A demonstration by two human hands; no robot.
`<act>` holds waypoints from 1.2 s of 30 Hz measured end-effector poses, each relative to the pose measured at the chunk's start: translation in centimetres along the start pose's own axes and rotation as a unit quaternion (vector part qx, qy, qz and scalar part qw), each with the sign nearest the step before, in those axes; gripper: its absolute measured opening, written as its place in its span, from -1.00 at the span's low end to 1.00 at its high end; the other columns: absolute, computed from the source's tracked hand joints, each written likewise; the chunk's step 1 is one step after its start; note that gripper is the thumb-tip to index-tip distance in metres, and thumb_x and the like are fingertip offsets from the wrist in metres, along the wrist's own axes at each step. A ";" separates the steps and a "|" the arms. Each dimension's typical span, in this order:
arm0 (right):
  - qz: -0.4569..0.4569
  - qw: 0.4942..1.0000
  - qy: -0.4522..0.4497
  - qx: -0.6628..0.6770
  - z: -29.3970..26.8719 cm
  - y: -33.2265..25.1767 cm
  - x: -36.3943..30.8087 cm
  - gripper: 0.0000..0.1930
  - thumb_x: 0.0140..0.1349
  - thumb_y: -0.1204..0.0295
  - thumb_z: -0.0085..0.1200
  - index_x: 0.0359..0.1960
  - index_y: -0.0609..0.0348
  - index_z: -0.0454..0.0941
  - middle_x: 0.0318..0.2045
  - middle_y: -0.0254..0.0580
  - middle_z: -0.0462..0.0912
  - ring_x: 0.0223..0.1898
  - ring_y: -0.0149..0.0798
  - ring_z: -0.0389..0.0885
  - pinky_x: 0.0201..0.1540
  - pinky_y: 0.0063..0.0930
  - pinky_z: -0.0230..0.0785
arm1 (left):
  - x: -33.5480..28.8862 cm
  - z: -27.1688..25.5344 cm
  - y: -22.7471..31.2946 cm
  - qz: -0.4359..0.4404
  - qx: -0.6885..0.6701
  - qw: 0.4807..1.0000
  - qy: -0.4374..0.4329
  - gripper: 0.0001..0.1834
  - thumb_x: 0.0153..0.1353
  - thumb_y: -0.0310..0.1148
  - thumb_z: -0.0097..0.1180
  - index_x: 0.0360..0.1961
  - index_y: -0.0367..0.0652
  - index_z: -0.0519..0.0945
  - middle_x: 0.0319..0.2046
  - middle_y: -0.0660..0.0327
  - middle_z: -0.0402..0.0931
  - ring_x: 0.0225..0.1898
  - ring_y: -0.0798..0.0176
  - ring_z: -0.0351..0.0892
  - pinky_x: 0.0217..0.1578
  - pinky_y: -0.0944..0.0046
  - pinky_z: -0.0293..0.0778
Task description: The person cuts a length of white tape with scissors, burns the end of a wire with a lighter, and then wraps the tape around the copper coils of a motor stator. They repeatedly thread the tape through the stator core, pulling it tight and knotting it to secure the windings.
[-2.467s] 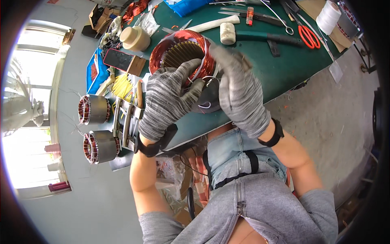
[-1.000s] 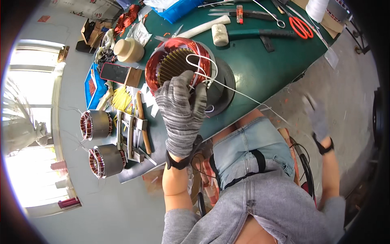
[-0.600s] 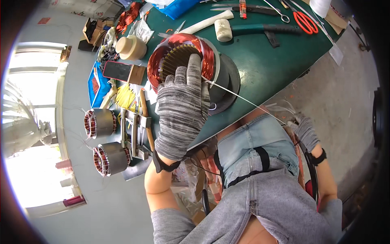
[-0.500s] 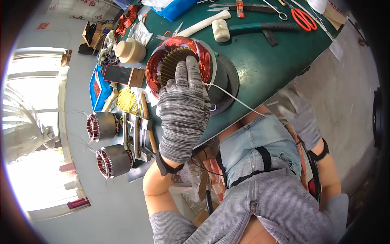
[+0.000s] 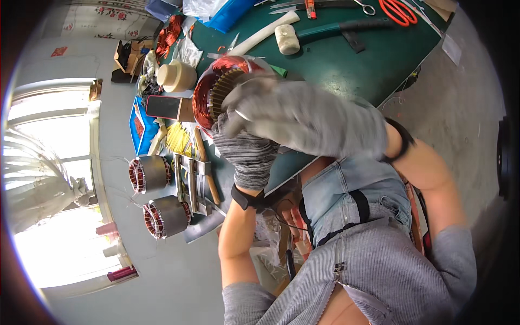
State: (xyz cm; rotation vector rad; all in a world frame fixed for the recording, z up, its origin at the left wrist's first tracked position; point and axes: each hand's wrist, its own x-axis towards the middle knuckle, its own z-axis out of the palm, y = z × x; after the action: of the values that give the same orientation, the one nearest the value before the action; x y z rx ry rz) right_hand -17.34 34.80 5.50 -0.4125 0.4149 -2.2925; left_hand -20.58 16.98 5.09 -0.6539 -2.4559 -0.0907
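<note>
A large motor stator (image 5: 203,102) with red copper windings and a slotted inner ring stands on the green table. Both my hands wear grey knitted gloves and meet at its near side. My left hand (image 5: 246,154) is against the stator's near rim, its fingers mostly hidden behind the other hand. Crossing over it from the right, my right hand (image 5: 303,116) is smeared by motion, and its fingers cannot be made out. A short piece of white cord (image 5: 242,115) shows at the blurred fingers; whether they grip it is unclear.
A white-headed mallet (image 5: 287,40) and orange-handled scissors (image 5: 398,11) lie at the far side. Left of the stator are a cream spool (image 5: 176,76), a phone (image 5: 162,107), yellow strands (image 5: 179,138), a wooden-handled tool (image 5: 207,168) and two smaller stators (image 5: 149,174).
My right hand has swung from beside my lap, up and left, over my left hand. The long cord stretched toward my lap no longer shows. The view has shifted slightly.
</note>
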 end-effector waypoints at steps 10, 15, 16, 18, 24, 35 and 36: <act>0.044 0.978 0.096 0.180 3.4 0.3 4.7 -0.79 0.35 0.28 -0.19 -0.39 0.05 0.42 -0.77 -0.61 0.17 -0.82 -0.66 0.05 -0.82 -0.72 -0.12 | -6.4 4.6 -7.2 -0.138 -0.290 0.941 0.107 -0.74 0.16 -0.32 -0.11 -0.18 -0.20 0.48 -0.39 0.14 0.45 -0.39 0.08 0.43 -0.30 0.09 0.36; -0.030 0.984 0.130 -0.116 -1.2 -2.1 1.2 -0.71 0.31 0.14 -0.06 -0.30 0.13 0.44 -0.64 -0.53 0.24 -0.73 -0.70 0.01 -0.73 -0.81 -0.15 | 1.0 -0.5 -2.6 0.103 -0.099 0.987 0.080 -0.61 0.16 -0.23 -0.06 -0.03 -0.20 0.45 -0.31 0.07 0.46 -0.30 0.02 0.45 -0.20 0.05 0.34; -0.057 0.983 0.092 -0.146 -0.8 -3.0 1.6 -0.71 0.32 0.15 -0.08 -0.30 0.14 0.45 -0.64 -0.53 0.25 -0.73 -0.71 0.02 -0.73 -0.81 -0.16 | 0.8 -1.5 -2.5 0.099 -0.124 0.986 0.059 -0.61 0.12 -0.27 0.01 -0.03 -0.20 0.45 -0.30 0.07 0.46 -0.29 0.02 0.45 -0.20 0.05 0.34; -0.056 0.968 0.011 -0.243 -1.0 -5.3 3.0 -0.75 0.35 0.29 -0.17 -0.08 0.15 0.41 -0.53 -0.51 0.25 -0.69 -0.71 0.04 -0.72 -0.83 -0.10 | 0.9 -2.1 -2.2 0.084 -0.171 0.981 0.042 -0.59 -0.01 -0.43 0.21 -0.07 -0.21 0.48 -0.31 0.07 0.47 -0.30 0.04 0.44 -0.20 0.08 0.33; -0.266 0.251 0.267 -0.892 -4.7 -8.4 2.1 -0.66 0.14 0.44 0.02 0.00 0.08 0.45 -0.07 -0.05 0.43 -0.10 -0.06 0.49 -0.05 -0.28 0.42 | 1.9 -3.6 -1.2 -0.012 -0.203 0.978 -0.054 -0.67 -0.02 -0.47 0.24 -0.17 -0.22 0.53 -0.35 0.09 0.49 -0.34 0.06 0.42 -0.24 0.10 0.34; -0.322 0.462 0.232 -0.793 -2.3 1.2 2.8 -0.40 -0.04 0.58 0.09 0.13 -0.08 0.34 -0.14 -0.13 0.50 -0.19 -0.08 0.53 -0.14 -0.29 0.45 | 3.2 -4.2 -1.5 -0.088 -0.315 0.935 -0.139 -0.66 -0.02 -0.41 0.23 -0.18 -0.26 0.53 -0.39 0.03 0.53 -0.31 0.01 0.52 -0.29 0.14 0.43; -0.293 0.452 0.240 -0.808 -2.3 1.4 3.4 -0.34 -0.06 0.59 0.09 0.17 -0.09 0.28 -0.09 -0.10 0.48 -0.18 -0.09 0.53 -0.15 -0.29 0.46 | 3.3 -4.2 -1.7 -0.059 -0.273 0.947 -0.158 -0.66 -0.02 -0.40 0.23 -0.18 -0.26 0.53 -0.39 0.03 0.53 -0.33 -0.01 0.52 -0.29 0.13 0.43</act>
State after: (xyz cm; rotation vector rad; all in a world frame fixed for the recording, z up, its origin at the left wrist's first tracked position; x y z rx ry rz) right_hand -19.67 31.76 3.39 -0.7992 3.1998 -1.6106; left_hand -21.48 16.01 10.56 -0.7986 -2.7946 -0.7941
